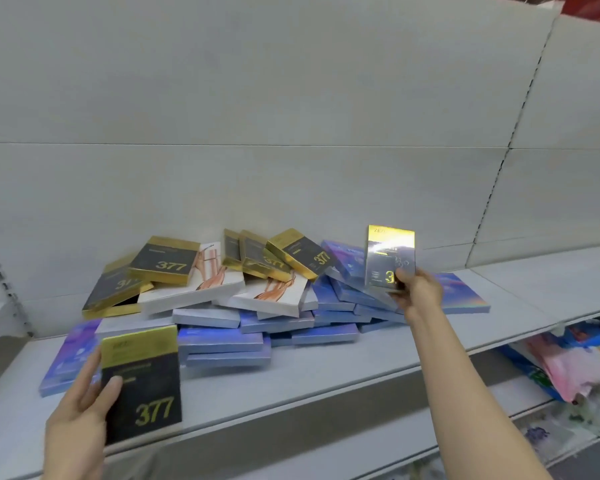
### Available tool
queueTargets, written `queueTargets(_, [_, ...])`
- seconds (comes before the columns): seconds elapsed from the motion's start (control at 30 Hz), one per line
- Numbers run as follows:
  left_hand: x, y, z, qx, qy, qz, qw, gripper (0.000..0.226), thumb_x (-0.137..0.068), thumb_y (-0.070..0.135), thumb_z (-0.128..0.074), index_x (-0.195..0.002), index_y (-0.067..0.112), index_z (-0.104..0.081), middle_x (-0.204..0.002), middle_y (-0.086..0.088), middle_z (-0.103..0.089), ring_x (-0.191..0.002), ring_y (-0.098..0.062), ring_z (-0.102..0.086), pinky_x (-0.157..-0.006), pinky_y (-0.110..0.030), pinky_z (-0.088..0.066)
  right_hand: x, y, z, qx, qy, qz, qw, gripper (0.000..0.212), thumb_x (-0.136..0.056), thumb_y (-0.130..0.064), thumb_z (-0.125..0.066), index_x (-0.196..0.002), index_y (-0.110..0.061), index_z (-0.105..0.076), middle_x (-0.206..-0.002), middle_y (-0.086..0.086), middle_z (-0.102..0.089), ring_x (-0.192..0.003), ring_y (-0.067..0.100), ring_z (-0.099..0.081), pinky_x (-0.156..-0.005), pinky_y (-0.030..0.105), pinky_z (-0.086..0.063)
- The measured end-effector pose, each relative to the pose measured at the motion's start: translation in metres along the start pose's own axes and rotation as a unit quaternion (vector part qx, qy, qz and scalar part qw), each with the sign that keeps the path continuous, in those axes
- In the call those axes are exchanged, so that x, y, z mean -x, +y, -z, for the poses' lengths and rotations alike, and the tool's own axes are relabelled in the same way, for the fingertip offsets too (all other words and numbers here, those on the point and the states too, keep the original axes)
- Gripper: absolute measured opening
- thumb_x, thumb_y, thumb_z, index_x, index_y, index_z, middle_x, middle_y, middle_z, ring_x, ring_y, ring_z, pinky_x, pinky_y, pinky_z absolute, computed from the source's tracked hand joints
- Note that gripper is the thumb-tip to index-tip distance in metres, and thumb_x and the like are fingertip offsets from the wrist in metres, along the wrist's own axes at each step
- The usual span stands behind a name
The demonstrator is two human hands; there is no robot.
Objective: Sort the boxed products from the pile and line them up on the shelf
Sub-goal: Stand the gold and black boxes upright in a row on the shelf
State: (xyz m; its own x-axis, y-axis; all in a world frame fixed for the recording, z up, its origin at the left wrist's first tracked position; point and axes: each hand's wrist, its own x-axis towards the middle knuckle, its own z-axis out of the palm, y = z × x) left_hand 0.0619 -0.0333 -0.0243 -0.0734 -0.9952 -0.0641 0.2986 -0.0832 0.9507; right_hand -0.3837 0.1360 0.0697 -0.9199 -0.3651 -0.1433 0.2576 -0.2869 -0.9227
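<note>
One black-and-gold box (389,259) is pinched upright by the right hand (417,289) at right of centre, above the pile (257,296); another (142,382) is gripped by the left hand (84,407) at lower left, long axis vertical, bare shelf (326,372) between

1. A black box (142,386) with a gold top band and gold "377" numerals sits in the left hand (80,407).
2. A second box (388,259) of the same black-and-gold design, its face washed silver by glare, is gripped by the right hand (418,289).
3. More black-and-gold boxes (167,259) top the pile.
4. White boxes (201,285) beneath them carry orange-brown line drawings.
5. Blue-violet boxes (222,341) with a shimmering, iridescent finish fill the lower layers.
6. The shelf (326,372) and back panel (257,98) are plain pale grey.
7. Pink, blue and white packets (568,368) lie on the tier below.
</note>
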Motion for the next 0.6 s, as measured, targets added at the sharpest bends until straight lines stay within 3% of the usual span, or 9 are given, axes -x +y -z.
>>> queueTargets(0.1, [0.015,0.022,-0.006,0.022,-0.006,-0.055,0.998,0.051,-0.096,0.005,-0.056,-0.133,0.041,-0.058,-0.112,0.002,-0.068,-0.097,-0.012,-0.067,-0.08,-0.029,-0.055,0.057,0.023,-0.027,-0.018,-0.059,-0.009,0.998,0.042,-0.087,0.004,-0.063,-0.127,-0.008,-0.055,-0.109,0.013,-0.069,-0.099,0.031,-0.067,-0.076,0.043,-0.056])
queueTargets(0.17, [0.026,0.036,0.003,0.031,0.022,-0.091,0.995,0.05,-0.095,0.0,-0.057,-0.133,0.031,-0.06,-0.114,0.005,-0.068,-0.091,0.002,-0.068,-0.072,-0.016,-0.057,0.104,0.042,-0.049,-0.024,-0.1,-0.015,0.995,0.038,-0.088,0.005,-0.062,-0.123,-0.011,-0.054,-0.106,0.013,-0.068,-0.094,0.029,-0.066,-0.082,0.047,-0.055])
queueTargets(0.23, [0.033,0.047,0.019,0.065,0.047,-0.115,0.99,0.045,-0.092,-0.003,-0.06,-0.124,0.029,-0.065,-0.113,0.013,-0.07,-0.094,0.009,-0.065,-0.075,-0.01,-0.053,0.151,0.065,-0.074,-0.02,-0.141,-0.024,0.99,0.036,-0.089,0.005,-0.06,-0.121,-0.011,-0.053,-0.105,0.013,-0.067,-0.089,0.027,-0.065,-0.079,0.045,-0.053])
queueTargets(0.3, [0.041,0.06,0.04,0.075,0.062,-0.139,0.985,0.042,-0.091,-0.003,-0.062,-0.116,0.03,-0.067,-0.109,0.017,-0.071,-0.102,0.007,-0.064,-0.079,-0.009,-0.051,0.196,0.088,-0.096,-0.021,-0.178,-0.038,0.983,0.035,-0.09,0.005,-0.059,-0.121,-0.011,-0.052,-0.107,0.013,-0.066,-0.086,0.025,-0.064,-0.073,0.039,-0.052])
queueTargets(0.43, [0.048,0.078,0.098,0.108,0.099,-0.144,0.979,0.042,-0.089,-0.005,-0.063,-0.125,0.016,-0.066,-0.116,0.003,-0.071,-0.112,-0.01,-0.065,-0.087,-0.02,-0.055,0.28,0.13,-0.14,-0.022,-0.212,-0.067,0.975,0.038,-0.091,0.006,-0.056,-0.125,-0.008,-0.048,-0.108,0.01,-0.065,-0.086,0.021,-0.064,-0.067,0.033,-0.053])
queueTargets(0.5, [0.051,0.087,0.131,0.107,0.114,-0.148,0.977,0.042,-0.089,-0.005,-0.062,-0.126,0.015,-0.065,-0.119,0.002,-0.07,-0.114,-0.012,-0.064,-0.091,-0.025,-0.054,0.32,0.147,-0.161,-0.014,-0.228,-0.069,0.971,0.035,-0.092,0.006,-0.055,-0.124,-0.007,-0.048,-0.11,0.008,-0.065,-0.086,0.02,-0.064,-0.07,0.033,-0.054])
queueTargets(0.6, [0.057,0.103,0.183,0.107,0.151,-0.155,0.97,0.044,-0.089,-0.007,-0.063,-0.129,0.011,-0.062,-0.123,-0.001,-0.068,-0.114,-0.009,-0.063,-0.086,-0.018,-0.053,0.376,0.169,-0.186,0.002,-0.26,-0.075,0.963,0.029,-0.094,0.004,-0.054,-0.118,-0.012,-0.048,-0.114,0.008,-0.064,-0.088,0.019,-0.064,-0.078,0.036,-0.054])
